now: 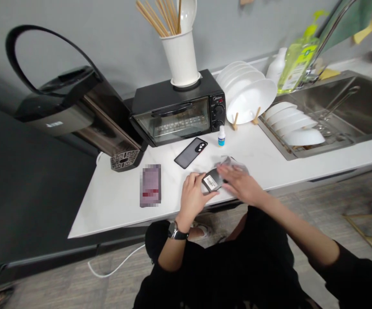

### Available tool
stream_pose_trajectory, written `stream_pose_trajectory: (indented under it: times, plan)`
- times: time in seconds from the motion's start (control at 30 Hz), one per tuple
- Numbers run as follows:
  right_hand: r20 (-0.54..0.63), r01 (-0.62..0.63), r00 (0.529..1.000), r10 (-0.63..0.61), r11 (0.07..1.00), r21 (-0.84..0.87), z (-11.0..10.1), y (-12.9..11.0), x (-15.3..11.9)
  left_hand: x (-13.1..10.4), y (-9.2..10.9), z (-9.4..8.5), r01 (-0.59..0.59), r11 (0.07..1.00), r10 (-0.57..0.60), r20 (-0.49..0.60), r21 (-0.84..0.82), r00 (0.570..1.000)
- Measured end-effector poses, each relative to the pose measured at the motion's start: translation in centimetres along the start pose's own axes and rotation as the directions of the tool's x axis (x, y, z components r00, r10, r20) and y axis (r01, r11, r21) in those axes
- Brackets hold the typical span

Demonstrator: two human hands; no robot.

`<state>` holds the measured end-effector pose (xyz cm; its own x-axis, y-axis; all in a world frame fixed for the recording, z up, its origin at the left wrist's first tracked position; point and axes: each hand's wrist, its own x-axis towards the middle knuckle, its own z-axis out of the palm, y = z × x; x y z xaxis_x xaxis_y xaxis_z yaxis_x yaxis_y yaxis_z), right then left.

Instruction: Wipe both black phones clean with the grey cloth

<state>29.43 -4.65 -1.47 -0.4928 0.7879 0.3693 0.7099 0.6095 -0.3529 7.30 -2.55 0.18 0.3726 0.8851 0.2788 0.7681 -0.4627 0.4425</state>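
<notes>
My left hand (193, 196) grips the near left edge of a dark, flat, phone-like object (219, 179) with its thumb and fingers. A white barcode label (210, 183) is on its upper face. Across the object's right part lies my right hand (239, 183), slightly blurred, its fingers pressed on a thin grey cloth or film (237, 163) that I cannot clearly make out. Just behind them rests a translucent phone case (191, 153) with a black rim. A small white bottle with a blue label (221, 137) stands upright by the oven. To the left lies a pixelated, phone-shaped item (150, 186).
A black toaster oven (179, 113) carries a white cup of chopsticks (181, 58). Left of it stands a drink dispenser (108, 116). White plates (248, 96) fill a rack beside the sink (343, 141), which holds bowls (293, 124). The white counter's (108, 206) front edge runs below my hands.
</notes>
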Motion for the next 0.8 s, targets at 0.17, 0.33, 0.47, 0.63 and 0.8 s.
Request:
stream_pose_trajectory:
  times: [0.17,0.33,0.47,0.63,0.8]
  plan:
    - [0.075,0.097,0.992,-0.103,0.992,0.084,-0.5,-0.4,0.5,0.0,-0.1,-0.1,0.011,1.000,-0.011,-0.001,-0.010,1.000]
    - [0.030,-0.061,0.998,0.060,0.998,0.022,-0.9,0.1,0.9,0.0,-0.2,-0.1,0.012,1.000,-0.012,-0.014,-0.008,1.000]
    - [0.105,0.104,0.988,-0.110,0.993,0.064,-0.5,-0.2,0.7,0.0,-0.2,0.0,0.029,1.000,-0.029,-0.010,0.009,1.000]
    - [0.015,-0.083,0.996,0.084,0.996,-0.028,-0.4,-0.4,0.5,0.0,-0.1,0.0,0.033,0.999,-0.033,-0.023,0.002,0.999]
    - [0.069,0.068,0.995,-0.075,0.991,0.111,0.1,-1.0,0.5,0.0,-0.4,0.1,0.047,0.998,-0.047,0.006,0.047,0.999]
